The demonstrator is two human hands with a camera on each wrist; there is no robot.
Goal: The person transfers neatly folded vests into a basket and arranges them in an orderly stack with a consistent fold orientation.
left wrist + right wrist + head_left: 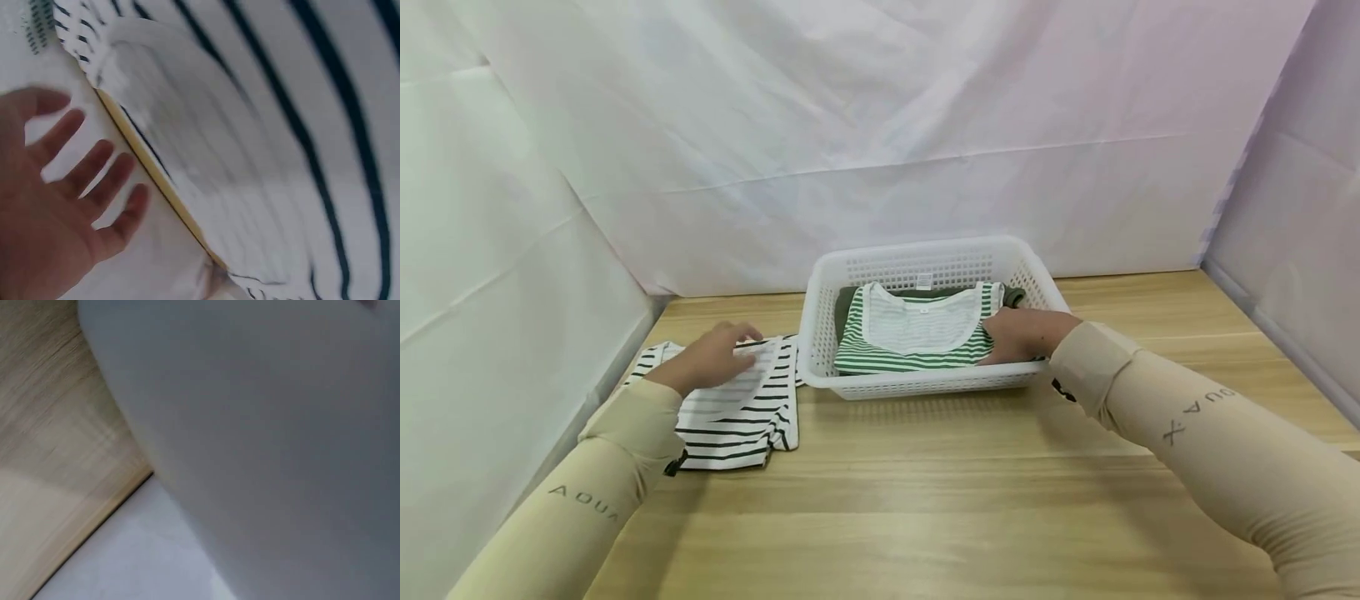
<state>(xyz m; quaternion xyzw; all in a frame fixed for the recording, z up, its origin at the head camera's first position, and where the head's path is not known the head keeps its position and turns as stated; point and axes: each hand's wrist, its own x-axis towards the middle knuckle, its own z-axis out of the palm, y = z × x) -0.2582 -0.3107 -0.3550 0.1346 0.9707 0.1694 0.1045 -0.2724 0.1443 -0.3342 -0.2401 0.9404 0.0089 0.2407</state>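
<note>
My left hand [718, 357] hovers over a white shirt with dark stripes [737, 437] on the left of the table. In the left wrist view its fingers [103, 175] are spread and relaxed, with nothing between them. A folded green-and-white striped shirt [880, 360] lies in a white plastic basket [925, 385], neckline facing up. Under it shows a dark green garment [844, 312]. Reaching over the basket's right end, my right hand [1026, 333] touches the right side of the green-striped shirt. Its fingertips are hidden, so their grip is unclear.
The basket stands on a wooden table [910, 500], near the white cloth backdrop [887, 208]. White sheeting [1292, 225] also rises at the right and left sides. In the right wrist view, a blurred pale surface [262, 450] hides most of the scene.
</note>
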